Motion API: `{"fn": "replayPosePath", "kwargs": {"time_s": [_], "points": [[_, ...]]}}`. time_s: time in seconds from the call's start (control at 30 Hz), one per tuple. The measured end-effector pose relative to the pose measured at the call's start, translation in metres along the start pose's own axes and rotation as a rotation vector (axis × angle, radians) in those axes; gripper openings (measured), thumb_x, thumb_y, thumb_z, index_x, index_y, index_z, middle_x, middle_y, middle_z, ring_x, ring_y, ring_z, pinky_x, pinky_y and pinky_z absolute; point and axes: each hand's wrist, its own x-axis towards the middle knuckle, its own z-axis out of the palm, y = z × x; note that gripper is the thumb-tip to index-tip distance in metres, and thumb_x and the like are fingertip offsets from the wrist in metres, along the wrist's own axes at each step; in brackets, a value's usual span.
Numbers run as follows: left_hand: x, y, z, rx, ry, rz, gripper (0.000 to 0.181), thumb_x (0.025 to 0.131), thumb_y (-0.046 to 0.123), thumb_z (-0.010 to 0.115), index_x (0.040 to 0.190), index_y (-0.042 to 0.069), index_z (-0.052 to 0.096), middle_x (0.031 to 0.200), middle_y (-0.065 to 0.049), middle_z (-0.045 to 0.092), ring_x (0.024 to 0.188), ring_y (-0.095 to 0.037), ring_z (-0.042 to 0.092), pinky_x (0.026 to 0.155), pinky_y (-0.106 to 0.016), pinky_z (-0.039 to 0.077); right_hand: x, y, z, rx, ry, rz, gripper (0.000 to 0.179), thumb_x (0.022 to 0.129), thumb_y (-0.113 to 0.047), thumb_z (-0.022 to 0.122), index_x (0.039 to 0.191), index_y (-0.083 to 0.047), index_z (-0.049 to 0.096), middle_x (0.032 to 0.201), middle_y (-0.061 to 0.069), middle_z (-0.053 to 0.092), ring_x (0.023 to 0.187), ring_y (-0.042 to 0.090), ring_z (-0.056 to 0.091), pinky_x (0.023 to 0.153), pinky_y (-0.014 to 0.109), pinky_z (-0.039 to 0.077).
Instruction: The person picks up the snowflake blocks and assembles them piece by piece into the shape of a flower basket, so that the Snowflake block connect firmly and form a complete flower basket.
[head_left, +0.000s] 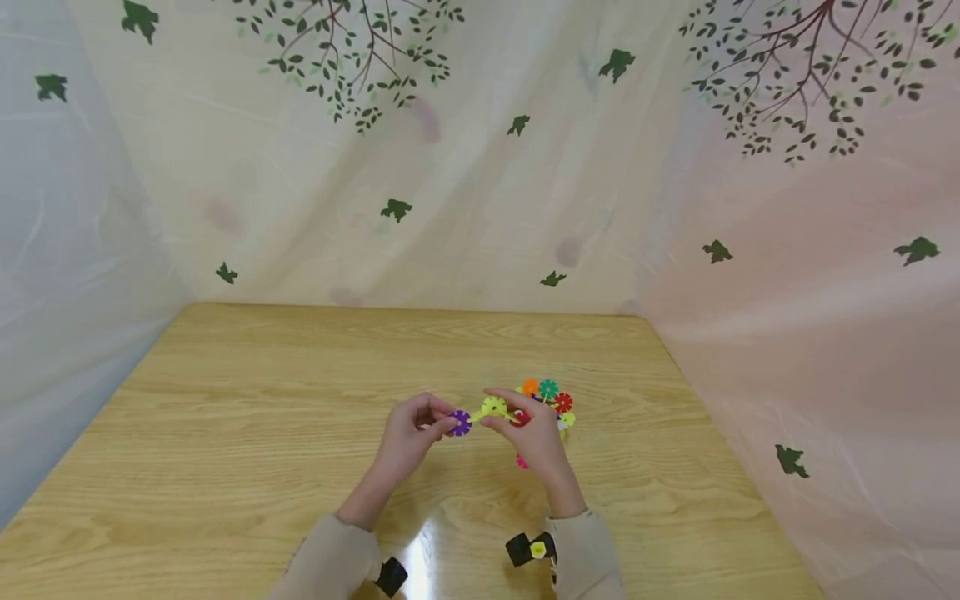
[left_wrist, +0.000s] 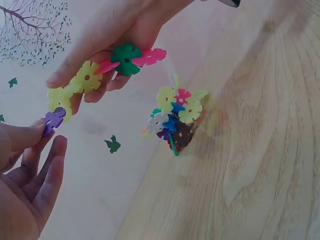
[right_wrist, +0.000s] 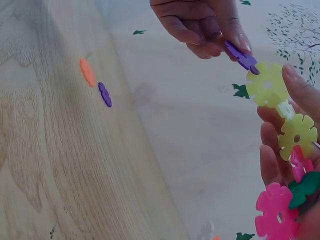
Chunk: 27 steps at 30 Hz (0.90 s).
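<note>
My left hand pinches a purple notched plastic disc between thumb and fingertips. The right hand grips a chain of linked snowflake discs, its thumb and fingers about the yellow disc at the end. Along the chain come a pale disc, a second yellow disc, a pink one, a green disc and another pink disc. The purple disc's edge meets the end yellow disc's rim, overlapping it in both wrist views. The right palm partly hides the chain in the head view.
Beyond the right hand, a many-coloured cluster of joined discs stands on the wooden table. In the right wrist view, an orange disc and a purple one lie loose. A leaf-printed curtain hangs behind the table.
</note>
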Motion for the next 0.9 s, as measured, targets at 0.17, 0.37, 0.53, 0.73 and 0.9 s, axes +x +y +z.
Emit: {"fn": "replayPosePath", "kwargs": {"time_s": [0.17,0.37,0.53,0.73,0.9], "points": [[-0.001,0.002,0.006,-0.056,0.034,0.008,0.007,0.082,-0.012,0.066,0.089,-0.012,0.064,0.081,-0.020,0.064,0.070,-0.002,0.062,0.066,-0.020,0.060,0.001,-0.001,-0.001,0.009,-0.006,0.036,0.035,0.083,-0.021,0.076,0.117,-0.018,0.071,0.118,0.006,0.069,0.094,0.016,0.053,0.071,0.015,0.054],[-0.004,-0.001,0.012,-0.107,0.068,-0.001,0.009,0.082,-0.013,0.066,0.089,-0.014,0.062,0.080,-0.013,0.064,0.072,-0.008,0.062,0.069,-0.024,0.061,0.003,0.000,-0.001,-0.009,-0.030,0.049,0.038,0.081,-0.024,0.078,0.118,-0.018,0.071,0.118,0.006,0.069,0.094,0.016,0.054,0.072,0.018,0.052],[-0.005,-0.002,0.011,-0.118,0.056,0.008,0.010,0.083,-0.011,0.065,0.090,-0.015,0.060,0.085,-0.021,0.063,0.073,-0.005,0.061,0.070,-0.025,0.061,0.004,-0.001,0.000,-0.002,-0.047,0.067,0.039,0.080,-0.025,0.078,0.118,-0.020,0.071,0.121,0.005,0.068,0.096,0.017,0.054,0.074,0.019,0.052],[-0.001,-0.006,0.000,-0.106,-0.047,-0.014,0.011,0.086,-0.010,0.064,0.096,-0.013,0.061,0.085,-0.019,0.063,0.076,-0.005,0.065,0.071,-0.026,0.062,0.004,-0.001,0.001,-0.011,-0.059,0.056,0.039,0.082,-0.025,0.077,0.119,-0.016,0.070,0.121,0.005,0.068,0.096,0.018,0.052,0.069,0.018,0.049],[0.001,-0.011,-0.014,-0.043,-0.145,-0.011,0.024,0.086,-0.002,0.067,0.108,-0.011,0.061,0.094,-0.023,0.063,0.087,-0.016,0.067,0.074,-0.026,0.061,0.005,-0.001,0.002,-0.011,-0.057,0.054,0.037,0.082,-0.025,0.076,0.118,-0.017,0.071,0.120,0.003,0.069,0.096,0.018,0.052,0.068,0.017,0.048]]}}
